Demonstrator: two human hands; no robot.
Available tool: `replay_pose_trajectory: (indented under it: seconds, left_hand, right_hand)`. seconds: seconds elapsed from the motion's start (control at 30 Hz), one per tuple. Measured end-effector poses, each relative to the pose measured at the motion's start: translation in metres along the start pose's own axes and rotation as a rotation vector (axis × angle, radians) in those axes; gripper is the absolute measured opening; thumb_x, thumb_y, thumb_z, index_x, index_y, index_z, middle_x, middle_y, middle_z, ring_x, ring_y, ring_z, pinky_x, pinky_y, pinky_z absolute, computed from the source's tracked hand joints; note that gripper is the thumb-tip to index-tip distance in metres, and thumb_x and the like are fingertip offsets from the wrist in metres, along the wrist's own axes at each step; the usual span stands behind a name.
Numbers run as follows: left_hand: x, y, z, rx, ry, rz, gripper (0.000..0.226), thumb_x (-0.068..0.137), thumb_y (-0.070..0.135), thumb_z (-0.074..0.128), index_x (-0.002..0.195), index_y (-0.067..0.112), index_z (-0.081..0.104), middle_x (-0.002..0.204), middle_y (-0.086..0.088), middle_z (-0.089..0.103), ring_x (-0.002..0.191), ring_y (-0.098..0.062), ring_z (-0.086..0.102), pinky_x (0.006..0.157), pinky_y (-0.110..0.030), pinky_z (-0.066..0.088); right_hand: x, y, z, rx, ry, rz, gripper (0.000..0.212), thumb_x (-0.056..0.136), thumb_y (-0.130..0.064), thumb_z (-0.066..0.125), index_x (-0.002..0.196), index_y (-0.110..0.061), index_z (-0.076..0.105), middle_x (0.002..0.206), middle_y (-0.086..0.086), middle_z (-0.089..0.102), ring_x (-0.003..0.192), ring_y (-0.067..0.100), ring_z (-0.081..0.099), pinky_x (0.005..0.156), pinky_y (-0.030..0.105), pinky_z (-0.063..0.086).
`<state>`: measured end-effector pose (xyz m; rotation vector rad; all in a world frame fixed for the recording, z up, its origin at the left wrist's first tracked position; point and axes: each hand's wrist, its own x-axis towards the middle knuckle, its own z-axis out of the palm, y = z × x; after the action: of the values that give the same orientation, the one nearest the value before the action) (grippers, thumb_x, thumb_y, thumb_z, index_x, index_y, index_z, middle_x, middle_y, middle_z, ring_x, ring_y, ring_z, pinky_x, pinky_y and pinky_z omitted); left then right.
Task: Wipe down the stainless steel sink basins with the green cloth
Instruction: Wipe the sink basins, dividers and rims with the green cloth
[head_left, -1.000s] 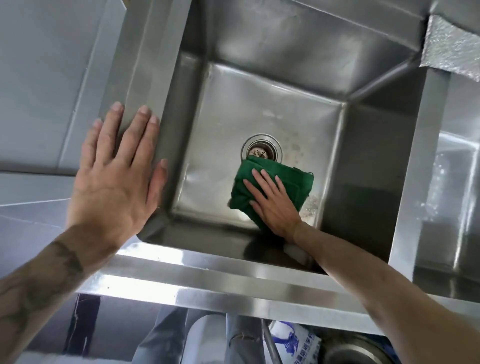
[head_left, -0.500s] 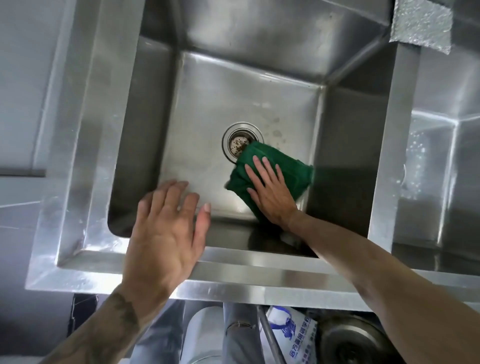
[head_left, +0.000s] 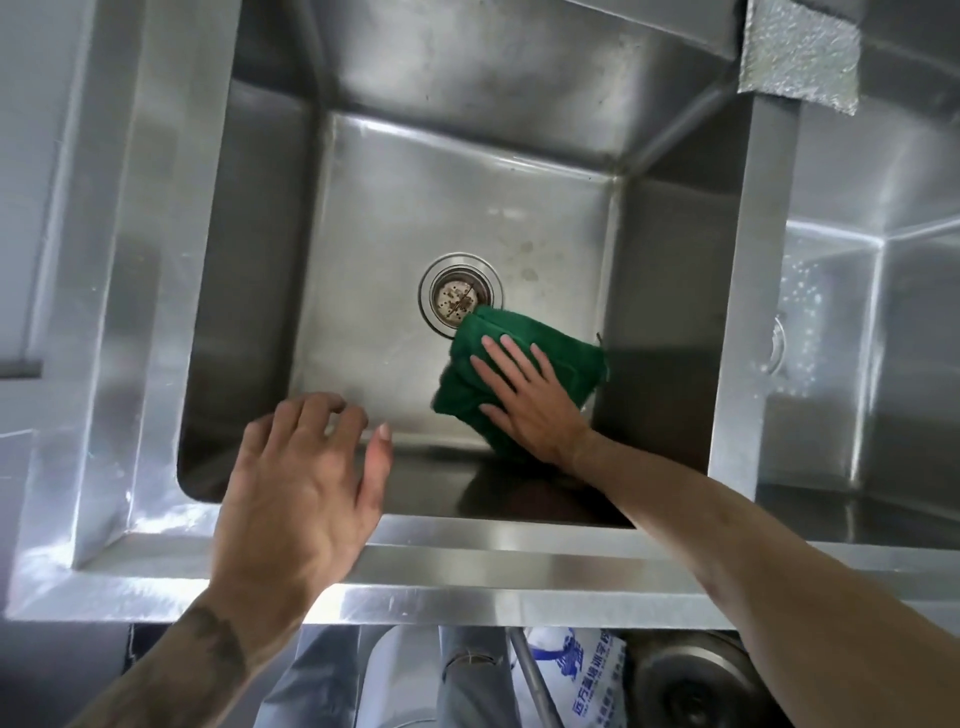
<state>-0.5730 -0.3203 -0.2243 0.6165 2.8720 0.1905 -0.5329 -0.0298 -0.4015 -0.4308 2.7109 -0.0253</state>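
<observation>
A folded green cloth (head_left: 467, 353) lies on the floor of the left stainless steel basin (head_left: 395, 218), its upper corner touching the round drain strainer (head_left: 460, 295). My right hand (head_left: 530, 395) presses flat on the cloth near the basin's right wall, fingers spread. My left hand (head_left: 301, 488) hovers over the basin's front rim, fingers apart and empty. A second basin (head_left: 852, 322) shows at the right, with water drops on its wall.
A divider wall (head_left: 748, 291) separates the two basins. A textured grey pad (head_left: 800, 52) rests on the back edge at top right. Below the front rim (head_left: 467, 561) are a printed bag (head_left: 576, 670), pipes and a metal pot (head_left: 691, 680).
My left hand left the sink's left rim and came right to the front rim. My right hand slid the cloth slightly rightward, beside the drain.
</observation>
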Motion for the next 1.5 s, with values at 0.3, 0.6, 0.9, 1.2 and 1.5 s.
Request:
replay_pose_trajectory:
  seconds: [0.3,0.6,0.9,1.2,1.5]
  left_hand:
    - [0.003,0.003,-0.009,0.027,-0.082,-0.028,0.044,0.11,0.039,0.032,0.096,0.014,0.065,0.098,-0.009,0.064,0.091,-0.033,0.061,0.082,-0.046,0.047]
    - [0.008,0.006,-0.018,0.027,-0.224,-0.051,0.047,0.107,0.041,0.029,0.097,0.013,0.066,0.1,-0.01,0.065,0.092,-0.034,0.061,0.083,-0.048,0.049]
    - [0.008,0.007,-0.022,0.014,-0.247,-0.062,0.046,0.107,0.041,0.031,0.095,0.013,0.066,0.098,-0.01,0.066,0.089,-0.034,0.062,0.082,-0.048,0.049]
    - [0.008,0.007,-0.021,0.007,-0.235,-0.076,0.045,0.106,0.041,0.033,0.094,0.013,0.066,0.095,-0.01,0.066,0.087,-0.035,0.063,0.079,-0.048,0.05]
    - [0.008,0.008,-0.021,-0.001,-0.242,-0.066,0.039,0.105,0.039,0.038,0.096,0.014,0.066,0.096,-0.01,0.066,0.088,-0.036,0.063,0.079,-0.049,0.049]
  right_hand:
    - [0.001,-0.009,0.006,0.077,0.109,0.119,0.067,0.108,-0.041,0.046,0.166,-0.014,0.023,0.174,0.012,0.016,0.16,0.04,0.015,0.127,0.062,0.017]
    - [-0.007,0.024,0.003,0.079,0.053,0.358,0.067,0.11,-0.047,0.038,0.167,-0.021,0.018,0.176,0.008,0.009,0.162,0.03,0.009,0.129,0.054,0.011]
    - [-0.018,-0.011,0.003,0.282,-0.022,0.521,0.07,0.111,-0.048,0.031,0.169,-0.019,0.005,0.176,0.01,-0.006,0.162,0.032,-0.006,0.128,0.058,0.01]
    - [0.016,0.012,0.0,0.302,0.175,0.594,0.064,0.112,-0.044,0.032,0.167,-0.013,0.02,0.176,0.011,0.008,0.163,0.031,0.001,0.131,0.054,0.006]
    - [0.002,0.007,0.012,0.274,0.172,0.559,0.066,0.109,-0.045,0.037,0.166,-0.015,0.023,0.176,0.009,0.009,0.163,0.032,0.003,0.128,0.057,0.009]
